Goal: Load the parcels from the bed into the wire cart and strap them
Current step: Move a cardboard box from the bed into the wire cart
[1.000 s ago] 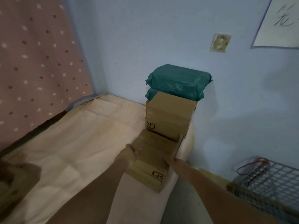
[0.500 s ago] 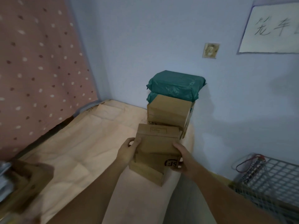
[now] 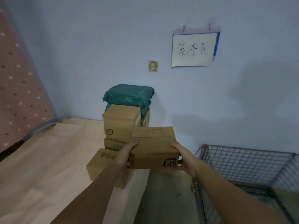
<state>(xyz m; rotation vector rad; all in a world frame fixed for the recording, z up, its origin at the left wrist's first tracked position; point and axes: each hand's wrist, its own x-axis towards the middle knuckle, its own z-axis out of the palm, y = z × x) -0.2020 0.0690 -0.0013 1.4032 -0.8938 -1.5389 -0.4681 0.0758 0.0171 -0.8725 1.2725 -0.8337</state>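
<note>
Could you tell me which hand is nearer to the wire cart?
Right. The right hand grips the held box's cart-side end; the left hand grips the far end from the wire cart.

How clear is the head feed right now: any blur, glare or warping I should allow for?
Head view: dim, flat bluish light, no glare; soft shadows on the wall. The brown cardboard box in both hands (left hand, right hand) reads sharp. Wide-angle bending curves the grey wire cart and the frame edges.

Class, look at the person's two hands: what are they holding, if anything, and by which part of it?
Both hands hold one cardboard parcel by its ends: the left hand grips the left end, the right hand the right end.
</note>
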